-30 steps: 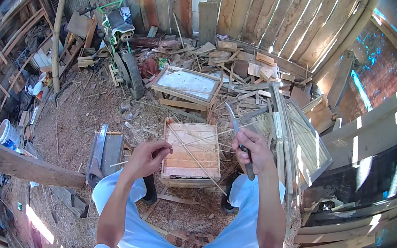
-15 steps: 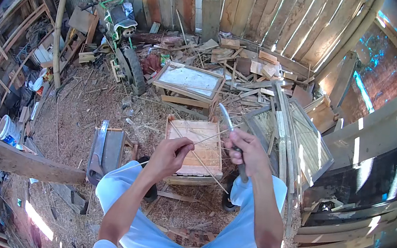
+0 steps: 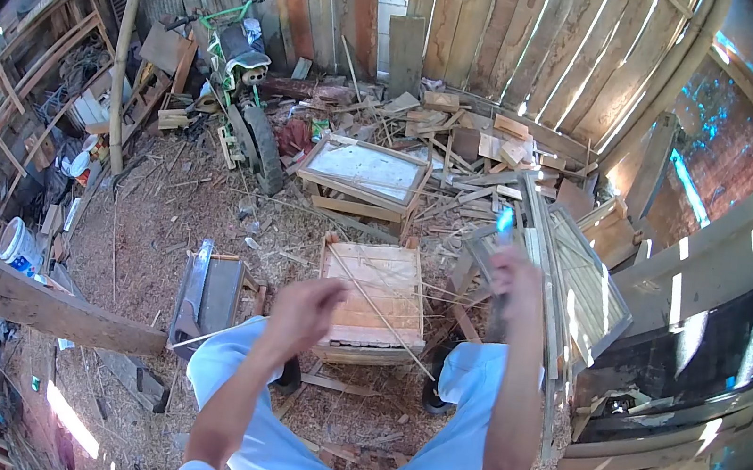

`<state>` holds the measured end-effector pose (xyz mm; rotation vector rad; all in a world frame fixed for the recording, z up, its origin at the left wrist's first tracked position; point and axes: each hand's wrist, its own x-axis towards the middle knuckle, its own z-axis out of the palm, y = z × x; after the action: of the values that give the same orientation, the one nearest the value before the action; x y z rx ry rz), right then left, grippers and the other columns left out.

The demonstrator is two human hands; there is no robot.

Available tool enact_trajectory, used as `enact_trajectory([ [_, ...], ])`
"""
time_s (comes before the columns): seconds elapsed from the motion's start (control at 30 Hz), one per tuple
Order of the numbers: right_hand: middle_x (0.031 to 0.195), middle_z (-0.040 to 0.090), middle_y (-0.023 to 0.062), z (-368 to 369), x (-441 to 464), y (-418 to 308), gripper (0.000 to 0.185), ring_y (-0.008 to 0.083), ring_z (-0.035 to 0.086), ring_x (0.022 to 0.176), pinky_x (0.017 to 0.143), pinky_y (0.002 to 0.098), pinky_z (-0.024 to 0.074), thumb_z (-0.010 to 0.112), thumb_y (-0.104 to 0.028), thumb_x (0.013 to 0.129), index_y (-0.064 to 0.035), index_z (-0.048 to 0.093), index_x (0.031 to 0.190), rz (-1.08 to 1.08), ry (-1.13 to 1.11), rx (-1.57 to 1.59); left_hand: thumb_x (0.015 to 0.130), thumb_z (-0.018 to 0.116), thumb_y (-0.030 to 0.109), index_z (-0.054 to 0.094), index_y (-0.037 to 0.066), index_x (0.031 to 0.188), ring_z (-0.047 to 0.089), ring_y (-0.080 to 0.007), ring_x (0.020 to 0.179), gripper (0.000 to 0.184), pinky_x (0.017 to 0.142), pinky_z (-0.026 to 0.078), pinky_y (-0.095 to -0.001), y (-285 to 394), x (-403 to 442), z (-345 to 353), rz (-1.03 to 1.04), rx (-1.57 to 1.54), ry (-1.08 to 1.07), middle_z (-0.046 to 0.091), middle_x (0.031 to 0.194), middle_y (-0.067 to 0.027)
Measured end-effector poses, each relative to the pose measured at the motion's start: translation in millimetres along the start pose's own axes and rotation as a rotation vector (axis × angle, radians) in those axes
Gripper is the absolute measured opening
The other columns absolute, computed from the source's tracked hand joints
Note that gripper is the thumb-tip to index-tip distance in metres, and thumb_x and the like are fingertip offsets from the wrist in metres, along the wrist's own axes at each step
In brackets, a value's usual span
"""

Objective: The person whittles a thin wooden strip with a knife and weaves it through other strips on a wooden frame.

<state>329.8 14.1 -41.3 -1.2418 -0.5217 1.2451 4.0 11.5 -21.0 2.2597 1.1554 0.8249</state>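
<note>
My right hand grips a knife, its curved blade pointing up and away from me and its dark handle below the fist. Motion blurs this hand. Toward the middle, my left hand is closed in a pinch around a thin wooden strip, whose pale end sticks out to the left above my knee. Beyond the left hand, the rest of that strip is hard to make out. Between my knees stands a wooden box, with another thin stick lying diagonally across its top.
A handsaw lies on a small stool by my left knee. A framed panel and a scrap-wood pile lie ahead, with a small motorbike at left. Boards and a slatted panel lean at right. Shavings cover the floor.
My right hand has moved right and away from my left hand with the knife. My left hand has shifted slightly left and down, and the strip's end reaches farther left.
</note>
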Motion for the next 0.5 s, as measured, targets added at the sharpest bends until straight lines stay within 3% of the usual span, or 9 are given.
enact_trajectory([
  [0.07,0.07,0.052,0.0001,-1,-6,-5,0.027,0.004,0.039,0.049,0.038,0.0158,0.0283,0.053,-0.016,0.094,-0.0011,0.057,0.116,0.008,-0.077,0.032,0.084,0.059,0.007,0.064,0.0,0.088,0.065,-0.0307,0.067,0.01,0.061,0.048,-0.0369,-19,-5,-18,-0.151,-0.004,0.041,0.065,0.075,-0.0168],
  [0.2,0.072,0.058,0.0036,41,-37,7,0.031,0.0048,0.041,0.047,0.038,0.0164,0.0294,0.05,-0.017,0.096,-0.002,0.052,0.123,-0.058,-0.285,0.088,0.087,0.056,0.008,0.064,-0.002,0.089,0.065,-0.0281,0.068,0.013,0.062,0.048,-0.0358,-7,18,-14,-0.174,-0.123,-0.003,0.066,0.076,-0.017],
  [0.33,0.075,0.061,0.0066,65,-65,9,0.034,0.0052,0.042,0.048,0.04,0.0174,0.0314,0.05,-0.017,0.096,-0.0015,0.05,0.125,-0.072,-0.437,-0.056,0.089,0.055,0.011,0.064,0.001,0.09,0.061,-0.0216,0.062,0.014,0.058,0.045,-0.0314,-2,14,-7,-0.147,-0.201,-0.028,0.065,0.073,-0.0139],
  [0.37,0.076,0.061,0.0067,71,-71,15,0.034,0.005,0.042,0.048,0.041,0.0177,0.0318,0.05,-0.017,0.096,-0.001,0.05,0.125,-0.012,-0.48,-0.11,0.09,0.056,0.012,0.064,0.001,0.09,0.055,-0.0169,0.059,0.014,0.056,0.042,-0.0296,3,12,-5,-0.179,-0.208,-0.042,0.064,0.072,-0.0115],
  [0.5,0.076,0.06,0.0055,87,-76,35,0.031,0.0041,0.04,0.048,0.042,0.0178,0.0318,0.049,-0.017,0.097,0.0002,0.052,0.122,0.077,-0.637,-0.144,0.09,0.056,0.012,0.064,0.001,0.089,0.049,-0.0111,0.056,0.014,0.053,0.039,-0.0289,14,8,2,-0.218,-0.233,-0.092,0.061,0.067,-0.007],
])
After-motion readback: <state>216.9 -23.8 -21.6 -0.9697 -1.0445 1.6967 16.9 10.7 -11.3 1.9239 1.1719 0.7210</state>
